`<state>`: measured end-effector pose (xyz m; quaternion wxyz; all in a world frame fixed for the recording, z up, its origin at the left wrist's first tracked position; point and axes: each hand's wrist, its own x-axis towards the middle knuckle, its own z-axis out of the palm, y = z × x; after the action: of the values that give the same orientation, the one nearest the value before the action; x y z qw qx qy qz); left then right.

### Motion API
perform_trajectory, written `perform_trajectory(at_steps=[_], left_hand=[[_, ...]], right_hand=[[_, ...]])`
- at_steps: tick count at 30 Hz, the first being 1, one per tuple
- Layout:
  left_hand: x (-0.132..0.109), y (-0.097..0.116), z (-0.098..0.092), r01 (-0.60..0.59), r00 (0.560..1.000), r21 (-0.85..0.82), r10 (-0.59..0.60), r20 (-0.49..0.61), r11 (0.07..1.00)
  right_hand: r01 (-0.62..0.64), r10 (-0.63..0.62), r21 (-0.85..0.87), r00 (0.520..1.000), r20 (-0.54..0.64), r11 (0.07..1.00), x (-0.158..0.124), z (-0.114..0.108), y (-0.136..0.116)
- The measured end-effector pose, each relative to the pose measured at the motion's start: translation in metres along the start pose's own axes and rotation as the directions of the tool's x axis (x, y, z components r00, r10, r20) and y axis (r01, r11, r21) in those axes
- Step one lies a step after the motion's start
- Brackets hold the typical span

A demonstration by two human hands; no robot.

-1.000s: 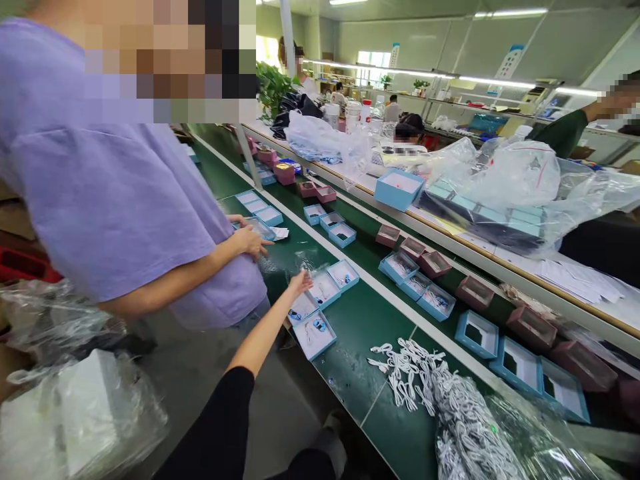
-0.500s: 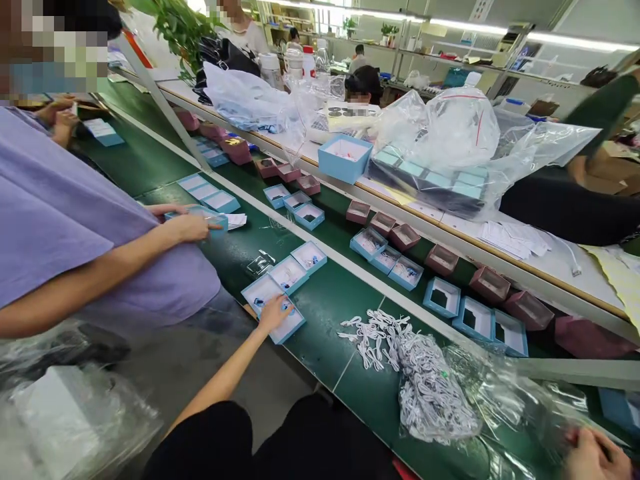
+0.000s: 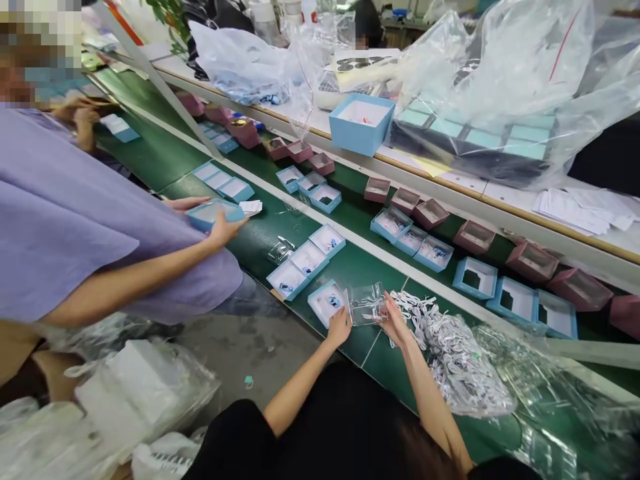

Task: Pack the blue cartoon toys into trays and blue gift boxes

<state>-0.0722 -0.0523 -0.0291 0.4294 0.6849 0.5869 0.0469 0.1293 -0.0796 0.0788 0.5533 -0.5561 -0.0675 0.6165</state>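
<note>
My left hand (image 3: 340,326) and my right hand (image 3: 395,321) both pinch a small clear plastic pouch (image 3: 367,304) between them, just above the green belt (image 3: 345,267). An open light blue box (image 3: 325,301) with a small blue item inside lies right under my left hand's fingers. Two more open blue boxes (image 3: 299,269) sit in a row beyond it. A heap of coiled white cables (image 3: 443,343) lies beside my right hand, partly inside a clear bag.
A person in a purple shirt (image 3: 75,220) stands at the left, holding a blue box (image 3: 213,213). Blue and pink open boxes (image 3: 475,277) line the far lane. A raised shelf (image 3: 450,180) carries large plastic bags and a bigger blue box (image 3: 361,122). Bagged goods lie on the floor at left.
My left hand slid the nearest blue box right along the belt. My right hand came in from the lower right, and both hands now hold a clear pouch. The view tilted down.
</note>
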Motion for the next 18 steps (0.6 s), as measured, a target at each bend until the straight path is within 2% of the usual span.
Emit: perform_trajectory(at_steps=[2, 4, 6, 8, 10, 12, 15, 18], left_hand=[[0.011, 0.01, 0.008, -0.076, 0.994, -0.057, 0.08, 0.075, 0.995], [0.023, 0.019, 0.01, -0.147, 0.979, -0.125, 0.162, 0.121, 0.981], [0.035, 0.026, 0.002, -0.235, 0.955, -0.225, 0.268, 0.128, 0.946], [0.047, 0.027, -0.015, -0.306, 0.94, -0.261, 0.334, 0.071, 0.916], [0.058, 0.021, -0.037, -0.291, 0.956, -0.154, 0.29, -0.03, 0.944], [0.066, 0.01, -0.056, -0.185, 0.978, -0.027, 0.182, -0.1, 0.982], [0.072, -0.006, -0.067, -0.089, 0.994, 0.022, 0.09, -0.058, 0.996], [0.065, -0.02, -0.064, -0.079, 0.997, -0.001, 0.079, 0.01, 0.997]], right_hand=[[-0.069, 0.068, 0.096, 0.998, 0.012, 0.993, 0.002, 0.004, 0.011], [-0.064, 0.075, 0.165, 0.995, -0.061, 0.984, 0.004, 0.004, 0.018], [-0.029, 0.054, 0.2, 0.991, -0.12, 0.979, 0.005, 0.002, 0.022], [0.006, 0.024, 0.203, 0.989, -0.147, 0.979, 0.003, 0.0, 0.026], [0.027, 0.001, 0.165, 0.986, -0.169, 0.986, 0.0, -0.001, 0.034], [0.025, -0.006, 0.094, 0.979, -0.204, 0.995, -0.004, 0.001, 0.049], [-0.017, 0.009, -0.031, 0.969, -0.246, 0.999, -0.012, 0.01, 0.081], [-0.055, 0.008, -0.176, 0.967, -0.255, 0.983, -0.016, 0.021, 0.11]])
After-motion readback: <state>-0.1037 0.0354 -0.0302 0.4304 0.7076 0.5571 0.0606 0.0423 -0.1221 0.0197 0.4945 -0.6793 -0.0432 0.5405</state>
